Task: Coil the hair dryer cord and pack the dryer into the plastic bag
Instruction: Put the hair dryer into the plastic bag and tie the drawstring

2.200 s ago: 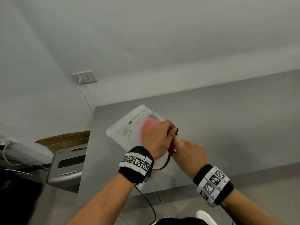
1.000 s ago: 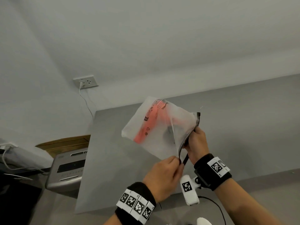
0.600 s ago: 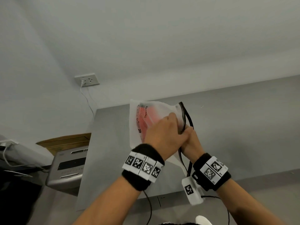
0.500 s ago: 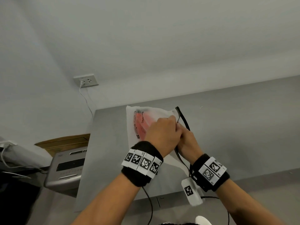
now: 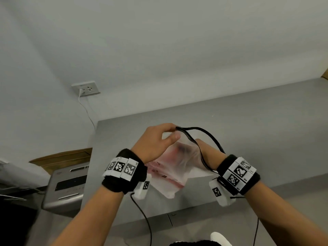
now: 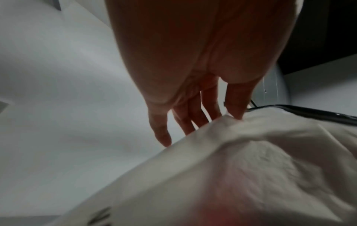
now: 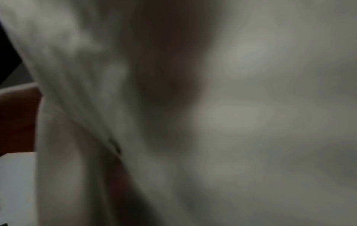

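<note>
A frosted plastic bag (image 5: pixel 170 181) with a black zip rim (image 5: pixel 204 130) is held above the grey table (image 5: pixel 257 139), its mouth spread open. My left hand (image 5: pixel 173 133) pinches the rim's left end between thumb and forefinger. My right hand (image 5: pixel 204 151) reaches into the mouth, and its fingers show faintly, spread, through the plastic. A pinkish red patch shows on the bag; I cannot tell whether it is print or an object. The left wrist view shows the bag (image 6: pixel 251 168) under my fingers (image 6: pixel 237 107). Blurred plastic (image 7: pixel 251 107) fills the right wrist view. No hair dryer is clearly visible.
A wall socket (image 5: pixel 86 88) with a white cable sits left of the table. A silver device (image 5: pixel 67 185) and a wooden box (image 5: pixel 60 157) stand beside the table's left edge. Thin black wires hang from both wristbands.
Half a second ago both hands were pressed together at the bag's mouth. Now they are apart, the rim is stretched into a wide loop, my right hand is inside, and the bag hangs towards me.
</note>
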Tool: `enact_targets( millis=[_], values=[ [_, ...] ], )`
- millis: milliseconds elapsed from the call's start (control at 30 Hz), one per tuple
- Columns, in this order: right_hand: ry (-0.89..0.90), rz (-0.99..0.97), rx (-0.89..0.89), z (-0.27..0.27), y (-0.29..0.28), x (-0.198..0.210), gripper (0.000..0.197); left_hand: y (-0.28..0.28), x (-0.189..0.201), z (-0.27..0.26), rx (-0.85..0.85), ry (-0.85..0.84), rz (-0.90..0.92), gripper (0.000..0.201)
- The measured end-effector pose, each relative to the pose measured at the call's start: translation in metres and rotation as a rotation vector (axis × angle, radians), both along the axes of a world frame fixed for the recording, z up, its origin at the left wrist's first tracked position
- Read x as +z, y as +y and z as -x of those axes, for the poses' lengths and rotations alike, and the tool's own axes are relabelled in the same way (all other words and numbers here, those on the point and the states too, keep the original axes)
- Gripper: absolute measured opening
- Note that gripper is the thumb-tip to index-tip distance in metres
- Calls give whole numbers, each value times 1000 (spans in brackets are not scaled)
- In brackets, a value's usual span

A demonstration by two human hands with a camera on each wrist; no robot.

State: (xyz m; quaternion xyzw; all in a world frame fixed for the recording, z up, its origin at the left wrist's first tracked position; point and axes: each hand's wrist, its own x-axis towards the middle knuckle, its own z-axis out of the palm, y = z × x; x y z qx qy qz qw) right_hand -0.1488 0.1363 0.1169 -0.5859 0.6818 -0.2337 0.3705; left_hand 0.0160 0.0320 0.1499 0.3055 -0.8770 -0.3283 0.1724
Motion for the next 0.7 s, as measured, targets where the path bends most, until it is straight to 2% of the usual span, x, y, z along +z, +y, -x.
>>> enact_targets(
  millis=[67, 167, 267, 433, 500, 567, 600, 700],
  values=[
    [68, -4, 76, 2, 0, 4, 23, 4, 0, 1, 53, 75, 17, 14],
    [287, 117, 217, 0, 0, 14, 22, 0, 0, -7, 246, 230, 29, 12],
    [270, 319, 258, 1, 0, 20, 13, -11, 1, -23, 401, 370, -42, 13],
    [237, 272, 240, -9, 0, 45, 52, -10, -4, -40, 472, 366, -41, 14],
    [361, 233, 238, -10, 5, 55, 56, -14, -12, -48, 520, 410, -117, 14],
    [689, 155, 211, -1, 7, 63, 46, -20, -21, -57, 569, 478, -220, 14],
    [789, 145, 192, 5, 6, 65, 36, -21, -24, -61, 586, 513, -266, 14],
    [797, 260, 141, 17, 1, 67, 23, -24, -27, -68, 590, 617, -342, 14]
  ],
)
